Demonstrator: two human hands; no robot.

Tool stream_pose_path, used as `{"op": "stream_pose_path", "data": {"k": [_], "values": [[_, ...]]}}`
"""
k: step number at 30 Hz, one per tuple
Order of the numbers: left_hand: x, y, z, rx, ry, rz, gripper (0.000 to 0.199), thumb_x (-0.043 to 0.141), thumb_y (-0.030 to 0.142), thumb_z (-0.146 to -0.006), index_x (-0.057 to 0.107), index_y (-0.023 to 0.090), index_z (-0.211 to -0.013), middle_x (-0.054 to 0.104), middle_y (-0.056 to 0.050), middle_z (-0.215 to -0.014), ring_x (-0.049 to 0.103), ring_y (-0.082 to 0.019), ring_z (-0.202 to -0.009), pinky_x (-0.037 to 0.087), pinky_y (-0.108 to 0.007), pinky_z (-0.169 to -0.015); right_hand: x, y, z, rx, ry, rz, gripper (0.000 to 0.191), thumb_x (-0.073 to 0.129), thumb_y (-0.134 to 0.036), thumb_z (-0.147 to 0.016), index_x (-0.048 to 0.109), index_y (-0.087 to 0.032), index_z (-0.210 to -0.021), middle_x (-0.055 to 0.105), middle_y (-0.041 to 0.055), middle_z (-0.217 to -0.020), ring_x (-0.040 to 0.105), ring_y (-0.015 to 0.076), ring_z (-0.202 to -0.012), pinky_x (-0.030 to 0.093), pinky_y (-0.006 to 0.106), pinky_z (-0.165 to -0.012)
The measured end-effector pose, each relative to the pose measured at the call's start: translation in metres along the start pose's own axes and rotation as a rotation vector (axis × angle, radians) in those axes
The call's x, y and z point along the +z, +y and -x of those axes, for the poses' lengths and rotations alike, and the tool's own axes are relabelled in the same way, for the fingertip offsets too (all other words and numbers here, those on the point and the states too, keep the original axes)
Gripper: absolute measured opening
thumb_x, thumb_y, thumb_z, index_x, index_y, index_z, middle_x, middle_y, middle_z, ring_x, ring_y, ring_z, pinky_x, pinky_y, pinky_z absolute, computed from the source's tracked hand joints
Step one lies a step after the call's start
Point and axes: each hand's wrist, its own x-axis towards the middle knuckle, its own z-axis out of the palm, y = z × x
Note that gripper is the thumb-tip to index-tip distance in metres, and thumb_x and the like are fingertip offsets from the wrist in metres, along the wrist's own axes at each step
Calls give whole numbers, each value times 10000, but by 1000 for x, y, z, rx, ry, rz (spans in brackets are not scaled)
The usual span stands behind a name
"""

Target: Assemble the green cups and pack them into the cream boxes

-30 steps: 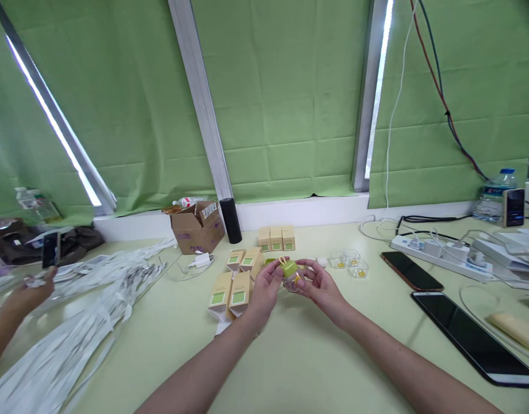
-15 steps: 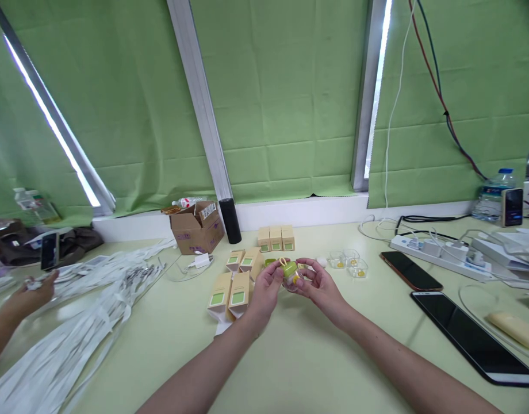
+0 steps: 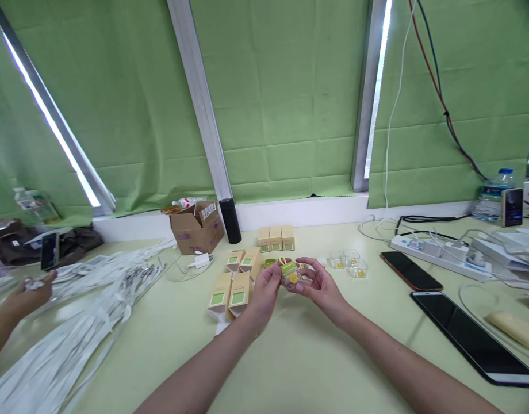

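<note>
Between my two hands is a small clear container with a green lid (image 3: 289, 272), a yellow loop on top and a round yellow mark on its front. My left hand (image 3: 267, 287) pinches its left side. My right hand (image 3: 318, 282) grips its right side, fingers curled round the edge. Just behind the hands another green piece (image 3: 271, 262) shows in part. Left of my left hand stand several tan boxes with green windows (image 3: 240, 293). To the right of my right hand lie several clear cups with yellow centres (image 3: 357, 268).
Three tan boxes (image 3: 276, 238) stand farther back, near a brown carton (image 3: 198, 228) and a black cylinder (image 3: 230, 221). White straps (image 3: 79, 345) cover the left side, where another person's hand (image 3: 29, 296) holds something white. Phones (image 3: 475, 336) and a power strip (image 3: 441, 257) lie right.
The container has turned in my fingers, so its front with the round yellow mark now faces me. Both hands stay in nearly the same place.
</note>
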Motion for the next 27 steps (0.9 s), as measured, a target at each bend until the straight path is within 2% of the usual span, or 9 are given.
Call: {"op": "stream_pose_path", "data": {"k": [7,13,16,20,27], "values": [[1,5,5,-26,-25,100,479,738,532,-910,750,182,-1237,731,-140,-1262,645,-304,-1221,475,-390,-1012,2,-2,0,5,19,1,658,941,-353,-720,556,-292,-1250,691,17,-1067,749,205,-929,591,445,-973],[-3,6,5,-26,-81,178,438,767,391,-879,721,206,-1273,713,-122,-1297,627,-308,-1244,467,-397,-1007,6,-8,1,13,27,7,670,941,-375,-721,556,-295,-1263,691,25,-1081,745,205,-901,573,484,-1010],[-5,4,5,-24,-76,174,440,788,335,-838,715,208,-1253,716,-111,-1271,643,-293,-1200,468,-384,-985,8,-11,3,9,20,6,643,918,-389,-755,569,-303,-1288,684,32,-1095,745,216,-926,555,511,-1043],[-5,3,4,-33,-66,157,467,811,325,-808,691,209,-1245,743,-100,-1128,675,-278,-1086,480,-373,-908,12,-13,4,-9,-23,-2,621,897,-377,-780,603,-335,-1325,656,23,-1131,736,208,-942,555,515,-1053],[-2,5,5,-53,-62,158,448,829,330,-797,686,219,-1207,721,-61,-978,670,-229,-939,472,-335,-823,14,-13,5,-8,-47,-6,537,886,-387,-797,647,-323,-1274,633,11,-1109,742,203,-931,557,511,-1066]]}}
